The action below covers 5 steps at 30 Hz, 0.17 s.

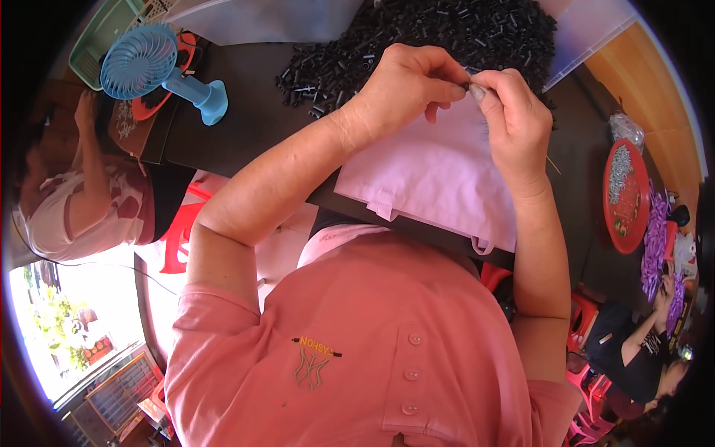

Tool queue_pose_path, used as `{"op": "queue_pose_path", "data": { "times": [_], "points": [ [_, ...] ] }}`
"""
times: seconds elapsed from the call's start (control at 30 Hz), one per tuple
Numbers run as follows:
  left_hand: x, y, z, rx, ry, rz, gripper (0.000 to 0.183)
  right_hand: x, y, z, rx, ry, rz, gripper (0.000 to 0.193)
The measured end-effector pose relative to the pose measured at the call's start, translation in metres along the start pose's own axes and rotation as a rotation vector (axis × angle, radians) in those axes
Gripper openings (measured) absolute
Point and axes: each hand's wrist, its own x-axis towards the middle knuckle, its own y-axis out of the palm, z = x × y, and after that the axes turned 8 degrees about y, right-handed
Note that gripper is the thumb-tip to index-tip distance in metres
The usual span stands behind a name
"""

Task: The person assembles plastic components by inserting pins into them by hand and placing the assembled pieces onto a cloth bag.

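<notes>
My left hand [406,86] and my right hand [514,123] meet fingertip to fingertip at the near edge of a big heap of small black tube-shaped pieces [462,33]. Between their pinched thumbs and forefingers is a small black piece [468,86], mostly covered by the fingers. Both hands are closed on it; its exact shape is too small to make out. Below them a pale pink cloth bag [436,164] with short loops lies flat on the dark table [246,97], hanging toward my lap.
A light blue fan [141,63] stands on the left, near a green basket [97,37]. Whitish plastic bins [275,18] border the heap. To the right lies a red tray [627,194] of small metal parts, with purple strips [655,231] beyond. People sit at both sides.
</notes>
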Motion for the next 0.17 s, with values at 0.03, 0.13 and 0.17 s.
{"op": "queue_pose_path", "data": {
  "times": [0.03, 0.13, 0.17],
  "points": [
    [0.001, -0.0007, 0.0001, 0.002, -0.011, 0.005, 0.017, 0.0006, 0.0002, -0.0011, -0.095, -0.099, -0.032, 0.018],
    [0.0022, -0.0033, 0.0034, -0.015, -0.022, 0.015, 0.017, 0.0014, 0.0034, -0.0009, -0.105, -0.149, -0.086, 0.022],
    [0.0023, -0.0048, 0.0051, -0.03, -0.02, 0.02, 0.018, 0.0009, 0.004, -0.0012, -0.101, -0.141, -0.082, 0.021]
  ]
}}
